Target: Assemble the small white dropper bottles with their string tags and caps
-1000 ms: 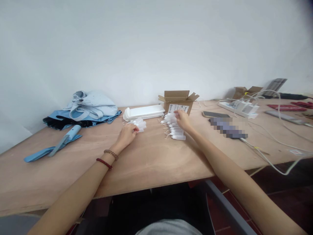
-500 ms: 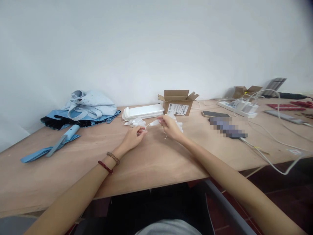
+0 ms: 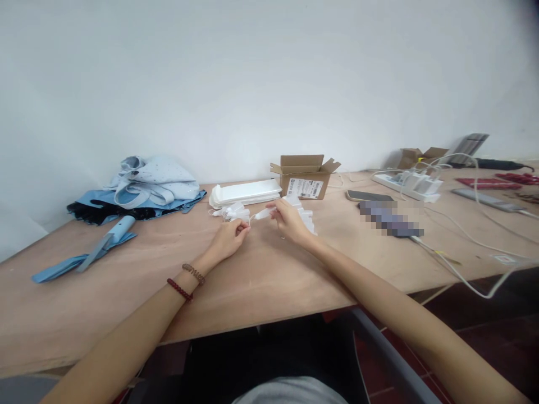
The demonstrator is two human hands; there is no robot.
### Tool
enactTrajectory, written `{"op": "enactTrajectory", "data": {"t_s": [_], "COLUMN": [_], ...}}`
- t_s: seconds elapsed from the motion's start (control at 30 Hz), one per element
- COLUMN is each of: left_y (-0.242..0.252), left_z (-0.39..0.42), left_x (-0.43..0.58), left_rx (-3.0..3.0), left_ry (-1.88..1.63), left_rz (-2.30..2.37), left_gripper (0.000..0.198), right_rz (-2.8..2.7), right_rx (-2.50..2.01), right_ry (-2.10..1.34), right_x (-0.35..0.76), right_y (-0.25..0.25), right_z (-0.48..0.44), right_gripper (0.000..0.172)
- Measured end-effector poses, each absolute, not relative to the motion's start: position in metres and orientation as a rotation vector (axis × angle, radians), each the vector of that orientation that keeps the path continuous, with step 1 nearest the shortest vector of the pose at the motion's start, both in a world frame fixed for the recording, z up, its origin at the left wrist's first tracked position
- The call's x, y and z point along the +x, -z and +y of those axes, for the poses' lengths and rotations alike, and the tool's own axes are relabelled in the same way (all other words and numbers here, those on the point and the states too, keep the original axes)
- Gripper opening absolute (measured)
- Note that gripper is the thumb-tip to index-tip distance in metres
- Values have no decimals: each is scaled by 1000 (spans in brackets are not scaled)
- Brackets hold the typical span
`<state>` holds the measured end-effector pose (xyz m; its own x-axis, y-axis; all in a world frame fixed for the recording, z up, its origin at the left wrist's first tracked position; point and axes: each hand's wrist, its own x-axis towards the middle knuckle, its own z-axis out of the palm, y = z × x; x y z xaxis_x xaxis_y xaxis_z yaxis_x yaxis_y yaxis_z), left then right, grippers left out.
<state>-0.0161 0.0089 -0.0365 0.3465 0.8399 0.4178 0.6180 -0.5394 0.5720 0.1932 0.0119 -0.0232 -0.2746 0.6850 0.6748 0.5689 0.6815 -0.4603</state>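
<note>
Over the middle of the wooden table, my right hand (image 3: 290, 221) pinches a small whitish tube-shaped piece (image 3: 263, 214) between thumb and fingers. A thin white cord (image 3: 250, 219) runs from the left end of this piece to my left hand (image 3: 229, 238), whose fingertips are closed on it. Just beyond my left hand lies a small heap of similar white pieces (image 3: 236, 211) with cord loops. More translucent white pieces (image 3: 309, 220) lie beside and partly behind my right hand. Their exact kind is too small to make out.
Behind the hands are a stack of flat white packs (image 3: 248, 192) and an open cardboard box (image 3: 304, 188). A folded blue umbrella (image 3: 122, 224) with a pale cloth bag (image 3: 154, 182) lies left. To the right are phones (image 3: 370, 196), a power strip (image 3: 415, 187) and trailing cables (image 3: 457, 264).
The white piece and my right fingers have shifted slightly left, and the cord between the hands looks shorter. My left fingers have closed more tightly. The whole view has moved slightly.
</note>
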Motion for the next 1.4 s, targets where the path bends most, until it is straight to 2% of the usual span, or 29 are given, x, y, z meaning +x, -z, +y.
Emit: {"op": "enactTrajectory", "data": {"t_s": [1.4], "left_y": [38], "left_z": [12], "left_x": [-19], "left_rx": [2105], "left_ry": [-1062], "left_rz": [1177], "left_gripper": [21], "right_rz": [-1937], "right_rx": [-865], "right_ry": [-154], "right_x": [191], "right_y": [26], "right_z": [10], "right_gripper": [21]}}
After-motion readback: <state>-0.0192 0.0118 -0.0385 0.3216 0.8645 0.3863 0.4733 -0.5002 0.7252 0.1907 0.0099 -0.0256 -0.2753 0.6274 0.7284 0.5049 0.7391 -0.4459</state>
